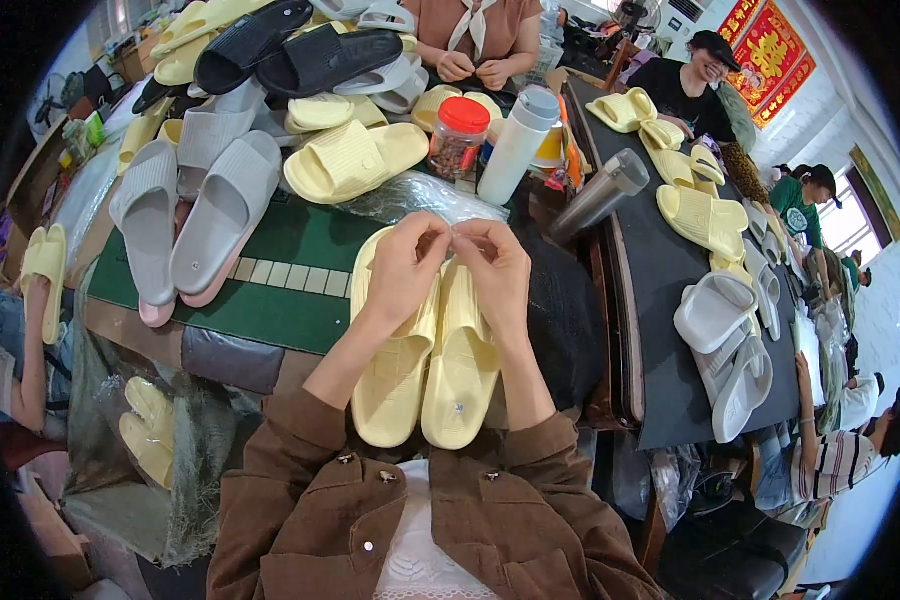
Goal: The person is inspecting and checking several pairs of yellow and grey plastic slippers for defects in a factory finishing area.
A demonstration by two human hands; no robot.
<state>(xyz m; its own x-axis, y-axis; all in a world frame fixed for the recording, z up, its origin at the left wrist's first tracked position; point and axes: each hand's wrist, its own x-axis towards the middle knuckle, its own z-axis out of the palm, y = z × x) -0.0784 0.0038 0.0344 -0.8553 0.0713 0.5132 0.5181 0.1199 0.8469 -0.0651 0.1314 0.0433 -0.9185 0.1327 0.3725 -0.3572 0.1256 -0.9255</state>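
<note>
A pair of pale yellow slide slippers (459,385) lies side by side at the near edge of the table, heels toward me. Over their toe ends, my left hand (407,272) and my right hand (495,270) meet fingertip to fingertip. Thumb and fingers of each are pressed together in a pinch. Whatever they hold between them is too small or hidden to make out. Just beyond the fingertips lies crumpled clear plastic wrap (415,197). Left of my hands, grey slippers (228,212) with pinkish undersides rest on the green mat (300,230).
Black slippers (325,58) top a pile at the back left. A red-lidded jar (459,135), a white bottle (518,145) and a steel tumbler (600,195) stand ahead. Slippers line the dark conveyor belt (660,390) on the right. Several people work around; one arm at left holds a yellow slipper (45,265).
</note>
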